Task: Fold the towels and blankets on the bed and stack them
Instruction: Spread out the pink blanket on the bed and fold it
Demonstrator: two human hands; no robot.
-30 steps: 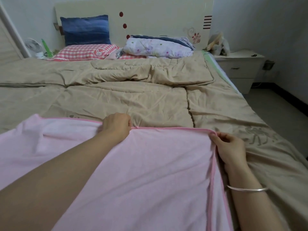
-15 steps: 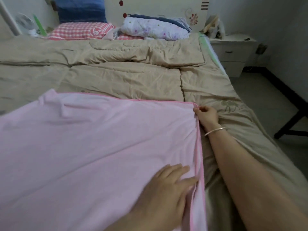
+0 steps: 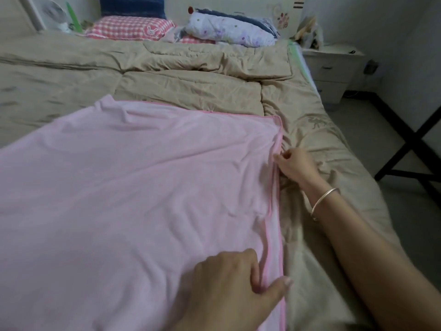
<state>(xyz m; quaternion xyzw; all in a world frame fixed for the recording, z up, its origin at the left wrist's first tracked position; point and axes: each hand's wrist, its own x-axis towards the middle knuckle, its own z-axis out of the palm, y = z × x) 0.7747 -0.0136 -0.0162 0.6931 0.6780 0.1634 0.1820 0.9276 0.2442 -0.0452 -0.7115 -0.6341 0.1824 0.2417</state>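
Since half a second earlier, the right hand (image 3: 296,166) had slid off the far corner of the pink towel (image 3: 131,187) and come nearer along its right hem, while the left hand (image 3: 229,285) had gone from lying flat to curling on that same hem; both hands were well apart, the right at three o'clock of the towel, the left at five o'clock. The right fingertips pinched the darker pink piping, puckering the cloth there; the left thumb and curled fingers nipped a raised fold of the hem between them. A thin silver bangle (image 3: 322,201) ringed the right wrist.

The towel lay spread over the near half of the bed, soft and matte, a broad rectangle with shallow creases fanning from both grips; beneath it stretched a tan quilt (image 3: 191,87), satiny, stitched in large puffy panels and rumpled along its far fold. At twelve o'clock sat a red checked pillow (image 3: 128,28) and a rolled floral blanket (image 3: 229,29); at two o'clock stood a white boxy nightstand (image 3: 334,68); at three o'clock crossed black legs (image 3: 410,144) of some frame stood on the grey floor.
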